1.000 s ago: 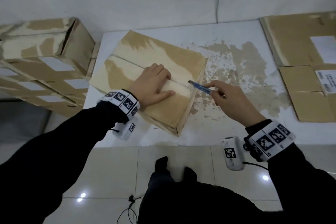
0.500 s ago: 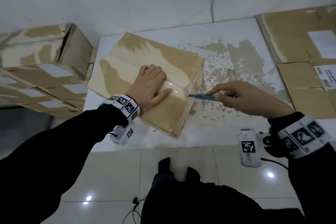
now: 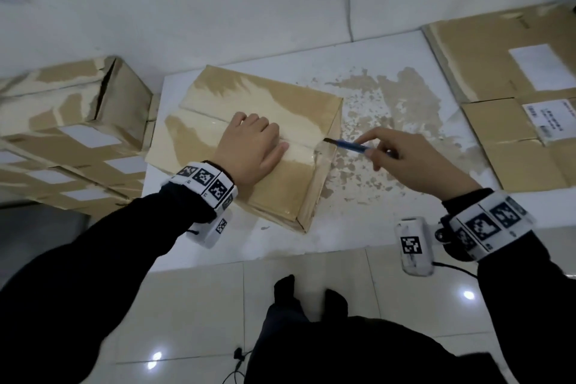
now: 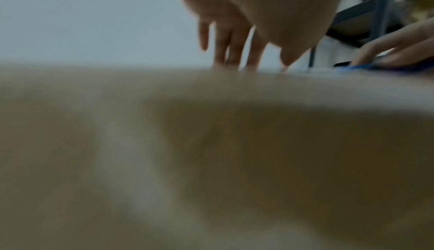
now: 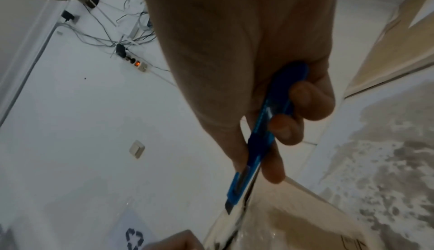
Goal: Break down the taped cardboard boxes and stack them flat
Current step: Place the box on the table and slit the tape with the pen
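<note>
Head view, box: the taped brown cardboard box [image 3: 249, 146] lies on the white table [image 3: 358, 227] with scuffed brown patches, a strip of clear tape running along its top seam.
Head view, left hand: the left hand [image 3: 249, 146] rests palm down on the box top across the seam, fingers straight and close together, thumb pointing toward 3 o'clock; it holds nothing.
Head view, right hand: the right hand [image 3: 408, 162] sits at 3 o'clock of the box, fingers curled round a slim blue utility knife [image 3: 350, 145].
Head view, knife: the blade tip meets the tape at the box's 3 o'clock edge, just beside the left thumb.
Head view, surroundings: a stack of flattened brown cardboard with white labels [image 3: 514, 97] lies at 2 o'clock on the table; other taped brown boxes [image 3: 71, 128] stand off the table at 9 o'clock.
Left wrist view: blurred; the box surface [image 4: 211, 161] fills the lower part, the left hand's fingertips [image 4: 231, 57] touch it, straight and spread slightly.
Right wrist view: the right hand [image 5: 246, 68] holds the knife [image 5: 260, 137] between thumb and curled fingers, blade down at 6 o'clock on the glossy tape [image 5: 229, 224] at the box edge.
Right wrist view, background: a white power strip with cables [image 5: 137, 64] lies on the floor at 10 o'clock.
</note>
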Available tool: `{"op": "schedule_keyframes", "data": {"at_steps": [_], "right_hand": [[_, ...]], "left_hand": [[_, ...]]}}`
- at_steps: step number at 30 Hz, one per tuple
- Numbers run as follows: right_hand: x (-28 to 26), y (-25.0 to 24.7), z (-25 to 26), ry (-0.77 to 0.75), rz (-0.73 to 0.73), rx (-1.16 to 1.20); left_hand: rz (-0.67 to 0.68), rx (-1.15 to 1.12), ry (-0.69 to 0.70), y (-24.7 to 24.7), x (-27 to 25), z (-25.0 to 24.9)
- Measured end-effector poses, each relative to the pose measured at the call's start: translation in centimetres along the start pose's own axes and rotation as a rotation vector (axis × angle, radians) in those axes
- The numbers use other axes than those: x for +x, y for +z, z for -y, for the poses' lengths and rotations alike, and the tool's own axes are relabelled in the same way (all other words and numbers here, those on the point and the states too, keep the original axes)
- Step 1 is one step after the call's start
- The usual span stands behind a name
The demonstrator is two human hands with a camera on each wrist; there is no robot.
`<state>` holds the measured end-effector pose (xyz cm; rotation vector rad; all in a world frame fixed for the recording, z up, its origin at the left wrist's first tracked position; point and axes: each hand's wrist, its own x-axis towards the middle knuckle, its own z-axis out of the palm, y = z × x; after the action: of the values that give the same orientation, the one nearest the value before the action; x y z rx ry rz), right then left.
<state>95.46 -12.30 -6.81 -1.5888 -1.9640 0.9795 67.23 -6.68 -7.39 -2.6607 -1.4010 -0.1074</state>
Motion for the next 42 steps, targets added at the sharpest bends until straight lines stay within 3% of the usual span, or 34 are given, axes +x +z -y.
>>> {"op": "schedule_keyframes", "data": {"at_steps": [2, 4, 7, 8, 10, 15, 19, 24, 32, 37, 42], "right_hand": [[0.1, 1.0, 0.3, -0.016, 0.053, -0.018], [0.0, 2.2, 0.4, -0.028, 0.087, -0.043], [0.0, 3.5, 0.0, -0.017, 0.044, -0.037], [-0.2, 3.7, 0.0, -0.022, 0.019, -0.051], [-0.6, 4.1, 0.2, -0.062, -0.051, -0.112], [-1.0, 4.1, 0.8, -0.144, -0.154, -0.278], [-0.6, 5.3, 0.7, -0.026, -0.317, -0.483], [0.0, 7.5, 1.1, 0.041, -0.458, -0.547], [0.7, 6.8, 0.5, 0.063, -0.495, -0.452], [-0.4, 4.2, -0.6, -0.024, -0.396, -0.334], [2.6, 4.4, 0.8, -0.025, -0.323, -0.444]], "left_hand": [[0.149, -0.205, -0.164, -1.3, 0.4, -1.0], [0.272, -0.692, -0.446, -2.8, 1.1, -2.3], [0.1, -1.363, -1.027, -3.2, 2.3, -1.9], [0.042, -1.499, -1.16, -3.0, 2.2, -1.9], [0.003, -1.628, -1.287, -2.5, 2.2, -2.4], [0.03, -1.462, -1.288, -2.0, 3.7, -3.5], [0.0, -1.349, -1.296, -2.1, 4.0, -4.6], [-0.1, -1.358, -1.351, -1.7, 4.1, -4.8], [-0.124, -1.379, -1.383, -1.4, 4.1, -5.3], [-0.121, -1.393, -1.39, -1.4, 4.3, -4.8], [-0.139, -1.396, -1.402, -1.3, 4.0, -4.3]]}}
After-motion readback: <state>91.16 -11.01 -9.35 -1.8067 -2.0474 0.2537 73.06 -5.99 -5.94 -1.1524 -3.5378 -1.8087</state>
